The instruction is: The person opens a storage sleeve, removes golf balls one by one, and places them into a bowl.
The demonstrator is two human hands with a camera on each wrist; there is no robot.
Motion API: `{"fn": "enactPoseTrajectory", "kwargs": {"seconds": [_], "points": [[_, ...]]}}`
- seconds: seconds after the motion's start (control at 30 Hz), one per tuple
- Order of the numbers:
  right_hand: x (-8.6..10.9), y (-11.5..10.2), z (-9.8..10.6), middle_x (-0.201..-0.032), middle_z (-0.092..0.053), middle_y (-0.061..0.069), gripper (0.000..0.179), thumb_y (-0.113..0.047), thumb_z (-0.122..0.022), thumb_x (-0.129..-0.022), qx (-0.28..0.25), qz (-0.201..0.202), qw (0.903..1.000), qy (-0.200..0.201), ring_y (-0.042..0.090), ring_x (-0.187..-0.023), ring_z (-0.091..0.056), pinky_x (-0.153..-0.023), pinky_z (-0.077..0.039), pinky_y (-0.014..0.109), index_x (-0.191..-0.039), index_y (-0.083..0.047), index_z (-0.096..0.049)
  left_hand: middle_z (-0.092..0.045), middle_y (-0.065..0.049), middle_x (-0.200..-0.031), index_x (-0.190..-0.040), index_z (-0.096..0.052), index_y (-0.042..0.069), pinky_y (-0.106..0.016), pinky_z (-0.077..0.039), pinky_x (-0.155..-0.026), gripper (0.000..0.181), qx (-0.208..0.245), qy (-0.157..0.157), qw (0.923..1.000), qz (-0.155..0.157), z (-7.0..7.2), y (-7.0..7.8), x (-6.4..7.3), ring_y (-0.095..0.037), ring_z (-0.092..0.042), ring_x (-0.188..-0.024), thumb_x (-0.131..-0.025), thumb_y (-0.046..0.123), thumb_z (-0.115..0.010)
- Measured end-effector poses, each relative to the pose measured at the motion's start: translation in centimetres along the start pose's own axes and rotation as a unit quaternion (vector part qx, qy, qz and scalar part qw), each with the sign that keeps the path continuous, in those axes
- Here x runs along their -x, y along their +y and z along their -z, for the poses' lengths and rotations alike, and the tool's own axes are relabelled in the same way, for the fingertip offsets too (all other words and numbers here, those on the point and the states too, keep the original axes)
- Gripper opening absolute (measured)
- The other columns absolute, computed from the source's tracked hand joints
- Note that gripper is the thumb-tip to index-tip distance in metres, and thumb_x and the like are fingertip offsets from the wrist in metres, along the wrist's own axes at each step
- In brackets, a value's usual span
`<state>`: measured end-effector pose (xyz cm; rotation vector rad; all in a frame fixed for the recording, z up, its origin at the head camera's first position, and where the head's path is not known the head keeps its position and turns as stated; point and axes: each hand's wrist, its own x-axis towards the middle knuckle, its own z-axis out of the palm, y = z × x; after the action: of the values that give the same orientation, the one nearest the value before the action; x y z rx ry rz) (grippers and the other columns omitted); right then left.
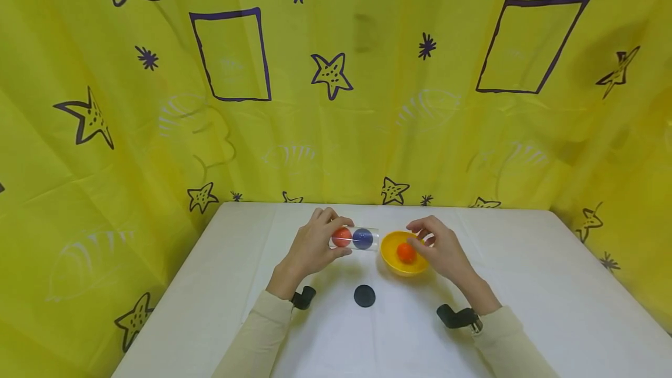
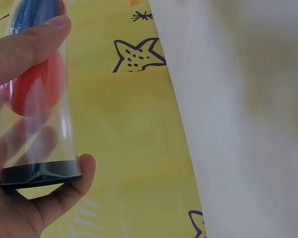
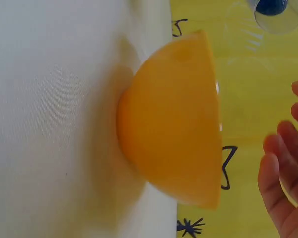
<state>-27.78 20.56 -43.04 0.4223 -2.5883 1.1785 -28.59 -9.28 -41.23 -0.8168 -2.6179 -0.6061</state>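
My left hand [image 1: 314,244] grips a clear tube [image 1: 353,244] held lying sideways above the table. Inside it sit a red ball [image 1: 341,237] and a blue ball [image 1: 363,238]. The left wrist view shows a black cap [image 2: 41,172] on the tube's near end, with fingers around it. The tube's other end points toward a yellow bowl [image 1: 389,263], which stands upright on the table. An orange ball [image 1: 406,252] appears within the bowl's rim. Over the bowl's right side hovers my right hand [image 1: 441,248], its fingers loosely bent and nothing seen between them.
A black round disc [image 1: 364,296] lies on the white table [image 1: 525,284], in front of the tube and bowl. Behind the table and at both sides hangs a yellow curtain [image 1: 367,133] with star drawings.
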Motion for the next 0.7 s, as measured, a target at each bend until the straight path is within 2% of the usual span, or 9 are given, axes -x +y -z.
{"fn": "enactPoseTrajectory", "kwargs": {"seconds": [0.17, 0.37, 0.57, 0.7], "points": [[0.4, -1.3, -0.4, -0.107, -0.069, 0.009, 0.030, -0.011, -0.073, -0.094, -0.032, 0.027, 0.9979, -0.050, 0.018, -0.091, -0.063, -0.080, -0.055, 0.024, -0.122, -0.005, -0.066, -0.057, 0.001, -0.110, -0.124, -0.069, 0.024, -0.027, -0.048, -0.075, 0.047, -0.004, -0.004, 1.0000, -0.001, 0.2, 0.2, 0.0, -0.017, -0.047, -0.104, -0.082, 0.033, -0.087], [0.7, -2.6, -0.7, -0.111, -0.070, 0.009, 0.039, -0.016, -0.074, -0.094, -0.049, 0.039, 0.9921, -0.108, 0.016, -0.091, -0.065, -0.082, -0.056, 0.025, -0.130, -0.007, -0.062, -0.057, 0.002, -0.111, -0.124, -0.069, 0.025, -0.027, -0.047, -0.075, 0.047, -0.006, -0.003, 1.0000, -0.002, 0.3, 0.5, -0.1, -0.016, -0.047, -0.105, -0.082, 0.034, -0.087], [0.8, -3.0, -1.3, -0.115, -0.071, 0.013, 0.047, -0.020, -0.077, -0.092, -0.066, 0.051, 0.9888, -0.124, 0.015, -0.089, -0.066, -0.081, -0.058, 0.028, -0.133, -0.007, -0.059, -0.058, 0.001, -0.110, -0.123, -0.070, 0.024, -0.028, -0.047, -0.074, 0.047, -0.012, -0.002, 0.9999, -0.010, 0.2, 0.8, -0.1, -0.016, -0.047, -0.103, -0.081, 0.032, -0.088], [0.9, -3.1, -1.5, -0.115, -0.070, 0.016, 0.050, -0.022, -0.078, -0.092, -0.062, 0.045, 0.9893, -0.124, 0.015, -0.090, -0.066, -0.082, -0.058, 0.028, -0.135, -0.007, -0.057, -0.059, 0.001, -0.110, -0.123, -0.070, 0.025, -0.028, -0.047, -0.074, 0.047, -0.018, -0.002, 0.9998, -0.012, 0.2, 1.0, -0.1, -0.016, -0.048, -0.102, -0.081, 0.032, -0.088]]}}
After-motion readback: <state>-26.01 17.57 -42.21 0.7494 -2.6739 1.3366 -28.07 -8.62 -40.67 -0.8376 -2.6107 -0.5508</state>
